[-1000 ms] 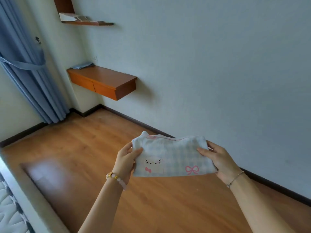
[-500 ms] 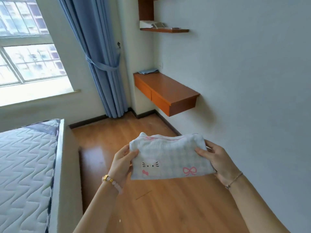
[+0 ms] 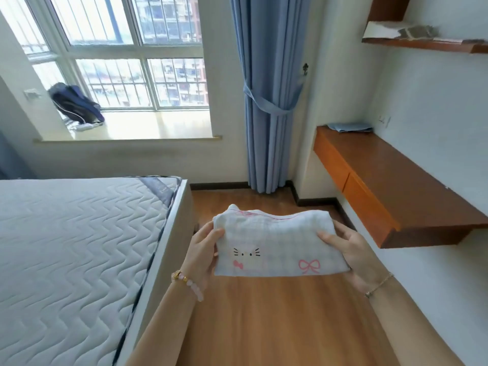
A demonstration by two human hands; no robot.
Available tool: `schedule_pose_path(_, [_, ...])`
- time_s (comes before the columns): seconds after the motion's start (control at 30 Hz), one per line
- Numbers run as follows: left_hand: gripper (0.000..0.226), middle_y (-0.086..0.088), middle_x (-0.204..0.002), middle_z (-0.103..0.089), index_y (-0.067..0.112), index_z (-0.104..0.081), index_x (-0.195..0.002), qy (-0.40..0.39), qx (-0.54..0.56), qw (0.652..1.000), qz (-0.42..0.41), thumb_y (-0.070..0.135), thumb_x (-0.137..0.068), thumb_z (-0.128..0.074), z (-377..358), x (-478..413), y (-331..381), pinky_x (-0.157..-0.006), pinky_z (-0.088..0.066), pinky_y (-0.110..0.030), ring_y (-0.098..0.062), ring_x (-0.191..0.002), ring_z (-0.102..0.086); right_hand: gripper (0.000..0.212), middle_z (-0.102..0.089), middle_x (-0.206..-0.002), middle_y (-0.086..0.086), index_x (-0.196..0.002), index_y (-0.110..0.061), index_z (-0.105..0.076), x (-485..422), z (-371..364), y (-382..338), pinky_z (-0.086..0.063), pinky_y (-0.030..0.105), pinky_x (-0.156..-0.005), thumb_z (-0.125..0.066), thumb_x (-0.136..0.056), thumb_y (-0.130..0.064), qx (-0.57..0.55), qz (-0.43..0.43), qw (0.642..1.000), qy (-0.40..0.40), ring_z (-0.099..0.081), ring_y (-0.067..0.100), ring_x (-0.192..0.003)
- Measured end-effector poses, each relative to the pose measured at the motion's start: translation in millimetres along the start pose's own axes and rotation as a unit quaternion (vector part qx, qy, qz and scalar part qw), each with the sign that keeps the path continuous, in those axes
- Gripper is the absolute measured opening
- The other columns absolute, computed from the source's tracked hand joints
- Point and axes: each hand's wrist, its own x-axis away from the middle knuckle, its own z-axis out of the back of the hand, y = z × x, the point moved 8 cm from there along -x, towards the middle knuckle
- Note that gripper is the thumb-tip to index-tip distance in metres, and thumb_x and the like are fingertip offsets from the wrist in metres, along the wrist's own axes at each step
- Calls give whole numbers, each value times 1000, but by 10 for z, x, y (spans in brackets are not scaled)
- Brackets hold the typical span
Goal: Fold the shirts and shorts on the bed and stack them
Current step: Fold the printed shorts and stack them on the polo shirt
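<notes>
**Inspector:** Location of the garment?

**Recorder:** The folded garment (image 3: 277, 247) is held in the air over the floor (image 3: 277, 326), just right of the bed (image 3: 66, 247) and touching neither. It is pale checked fabric. The upper face shows a printed cat face and pink bows. Shirt or shorts: cannot be determined.

**Inspector:** State of each grip?

**Recorder:** The left hand (image 3: 203, 249) grasps the garment's left edge, thumb on top and fingers underneath. The right hand (image 3: 353, 254) grasps the right edge the same way. Both grips are closed on the fabric, and the piece lies flat between them. There is a beaded bracelet (image 3: 188, 282) on the left wrist and a thin chain (image 3: 379, 285) on the right.

**Inspector:** Surroundings?

**Recorder:** The bed's top is quilted in a wavy stitch. A window (image 3: 126, 48) stands beyond the bed, and a dark bag (image 3: 74, 104) rests at the left end of its sill (image 3: 148, 125). A blue curtain (image 3: 266, 101), tied back, hangs to the right of the window. A wooden tabletop (image 3: 396, 186) is fixed to the right wall, with a folded blue cloth (image 3: 350, 127) at its far end. A shelf (image 3: 422, 44) is mounted above it. The items on the shelf are too indistinct to identify.
</notes>
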Motion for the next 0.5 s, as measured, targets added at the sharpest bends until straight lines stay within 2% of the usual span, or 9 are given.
schedule_pose_path(0.07, [22, -11, -100, -68, 20, -68, -98, 7, 1, 1000, -7, 11, -93, -48, 92, -442, 167, -74, -53, -38, -26, -90, -64, 44, -71, -107, 11, -116, -16, -63, -550, -216, -121, -58, 41, -78, -69, -74, -25, -15, -1, 1000, -23, -69, 30, -95])
schedule_pose_path(0.2, [19, -6, -95, -71, 21, -68, -101, 23, 14, 1000, -11, 15, -91, -54, 247, -1252, 461, -69, -55, -36, -22, -86, -68, 27, -72, -104, 11, -111, -17, -64, -1578, -543, -264, -59, 34, -71, -61, -84, -14, -24, -3, 998, -56, -69, 28, -91])
schedule_pose_path(0.3, [19, -4, -89, -72, 19, -66, -105, 33, 11, 999, -11, 15, -90, -55, 340, -1838, 613, -61, -57, -34, -18, -77, -70, 26, -71, -106, 12, -111, -15, -65, -2307, -743, -299, -59, 34, -70, -61, -86, -14, -22, -13, 997, -79, -69, 28, -90])
schedule_pose_path(0.5, [25, -4, -87, -69, 10, -61, -114, 86, 18, 996, -27, 7, -91, -52, 553, -3187, 828, -62, -57, -31, -14, -71, -68, 31, -69, -110, 14, -117, -12, -63, -3961, -1161, -353, -56, 36, -78, -60, -86, -11, -10, -14, 989, -149, -67, 30, -98])
